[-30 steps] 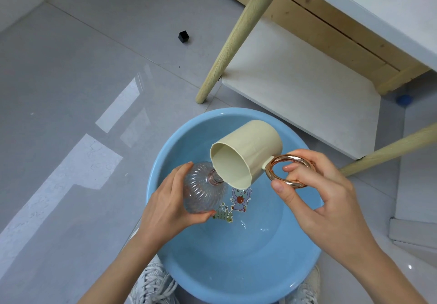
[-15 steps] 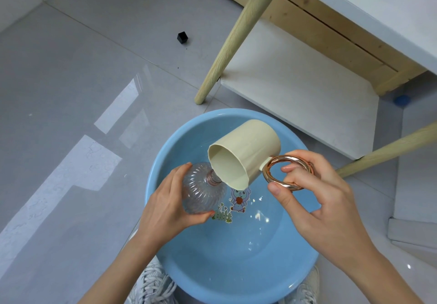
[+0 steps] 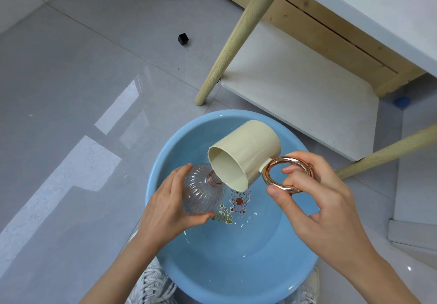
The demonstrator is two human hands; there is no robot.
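**A:** Hardly any change from a second ago. The cream plastic cup (image 3: 250,152) edges a touch to the left, and its lip still hangs low over the neck of the clear ribbed plastic bottle (image 3: 203,192), lower middle of the frame.

**B:** So the pour carries on, I'd say. The right hand (image 3: 319,209) pinches the cup's rose-gold ring handle (image 3: 287,176) between thumb and fingers. The left hand (image 3: 165,209) wraps round the bottle's body, holding it over the round blue plastic basin (image 3: 236,268).

**A:** The glints on the basin water have shifted, so some is probably missing the neck. I can't make out a stream, though.

**B:** Any writing?

**A:** None readable. There's only a cartoon sticker (image 3: 238,201) on the basin floor, a little figure beside a green fence. No brand shows on the cup or bottle.
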